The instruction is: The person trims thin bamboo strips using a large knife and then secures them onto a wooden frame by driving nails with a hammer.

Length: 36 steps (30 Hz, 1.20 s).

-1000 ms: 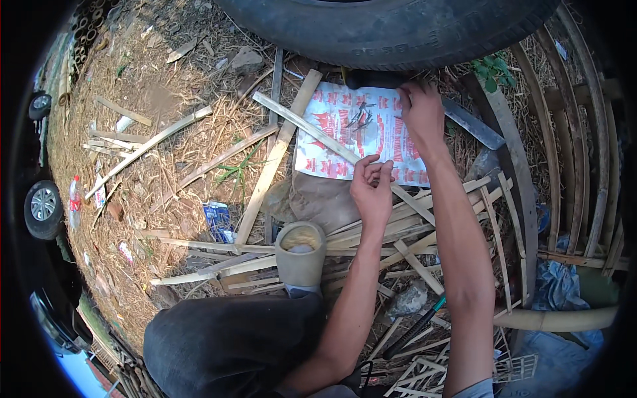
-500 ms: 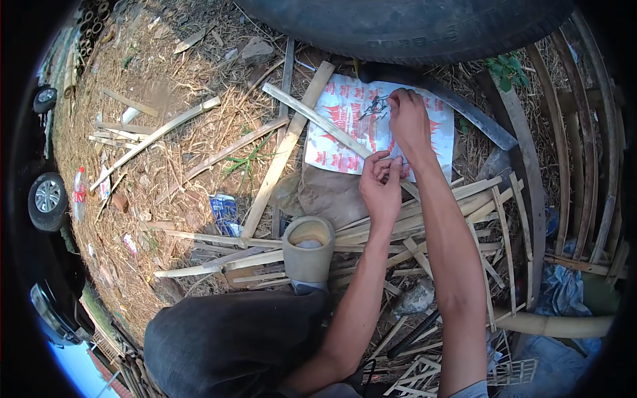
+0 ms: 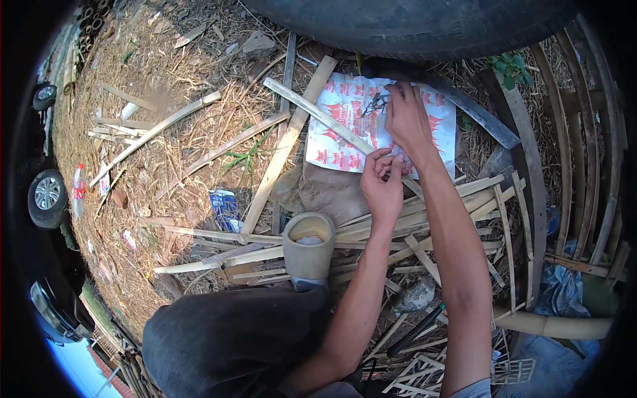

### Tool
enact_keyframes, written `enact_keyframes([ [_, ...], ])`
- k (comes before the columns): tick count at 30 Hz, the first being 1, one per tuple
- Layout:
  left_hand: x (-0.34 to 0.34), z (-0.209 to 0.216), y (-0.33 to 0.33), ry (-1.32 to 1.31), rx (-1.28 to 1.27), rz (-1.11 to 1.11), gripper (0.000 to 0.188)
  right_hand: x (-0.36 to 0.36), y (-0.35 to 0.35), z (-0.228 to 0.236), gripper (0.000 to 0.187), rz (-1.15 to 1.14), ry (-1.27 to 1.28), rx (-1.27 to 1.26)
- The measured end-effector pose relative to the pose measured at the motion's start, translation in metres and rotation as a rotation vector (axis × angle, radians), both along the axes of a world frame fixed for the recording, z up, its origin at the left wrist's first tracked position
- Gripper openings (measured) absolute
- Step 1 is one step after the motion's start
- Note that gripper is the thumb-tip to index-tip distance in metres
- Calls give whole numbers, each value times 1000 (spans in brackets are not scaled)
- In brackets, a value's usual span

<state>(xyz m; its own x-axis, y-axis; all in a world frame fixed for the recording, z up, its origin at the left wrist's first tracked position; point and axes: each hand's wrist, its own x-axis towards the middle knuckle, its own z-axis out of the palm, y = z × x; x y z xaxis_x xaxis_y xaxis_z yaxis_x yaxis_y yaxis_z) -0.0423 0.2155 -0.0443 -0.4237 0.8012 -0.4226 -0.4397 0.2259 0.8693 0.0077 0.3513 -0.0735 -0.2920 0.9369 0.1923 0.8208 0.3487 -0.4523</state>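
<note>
My left hand (image 3: 383,189) is closed around a pale, flat bamboo strip (image 3: 318,114) that runs slantwise over the paper, its fingers curled and thumb bent in. To its upper right, my right hand (image 3: 408,123) lies palm down on a white sheet with red print (image 3: 338,149), fingers stretched forward. Beside those fingers is a small heap of thin dark nails (image 3: 376,103). The undersides of the right fingers are hidden, so anything beneath them does not show. Under the sheet's near edge sits a brown stone (image 3: 330,199).
A large tire (image 3: 411,30) lies at the far side, with a long dark blade (image 3: 484,123) below it. Bamboo strips (image 3: 265,182) are strewn over the straw-covered ground. My boot (image 3: 308,249) stands left of my left forearm. A plastic bottle (image 3: 79,189) is at far left.
My right hand has slid slightly forward beside the nails, and its fingers have straightened from a bent, pinched shape. My left hand stays in nearly the same place on the strip.
</note>
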Motion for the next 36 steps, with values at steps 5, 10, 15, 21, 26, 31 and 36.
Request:
enact_keyframes([
  [5,0,0,-1,-9,-54,0,31,8,22,-3,31,-52,-43,44],
  [10,2,0,-2,-36,-38,9,30,5,28,5,23,-71,-180,15],
  [15,1,-1,-2,-29,-41,32,27,1,25,14,12,-59,-109,58],
  [21,2,2,-2,-24,-50,21,31,13,33,20,13,-132,-78,184],
  [26,4,4,-1,-31,-60,31,30,20,41,19,15,-105,-58,245],
  [31,12,3,-7,-7,-38,-30,27,27,6,46,14,-232,61,230],
  [36,38,14,-19,3,32,-29,20,36,-72,55,9,-440,319,220],
])
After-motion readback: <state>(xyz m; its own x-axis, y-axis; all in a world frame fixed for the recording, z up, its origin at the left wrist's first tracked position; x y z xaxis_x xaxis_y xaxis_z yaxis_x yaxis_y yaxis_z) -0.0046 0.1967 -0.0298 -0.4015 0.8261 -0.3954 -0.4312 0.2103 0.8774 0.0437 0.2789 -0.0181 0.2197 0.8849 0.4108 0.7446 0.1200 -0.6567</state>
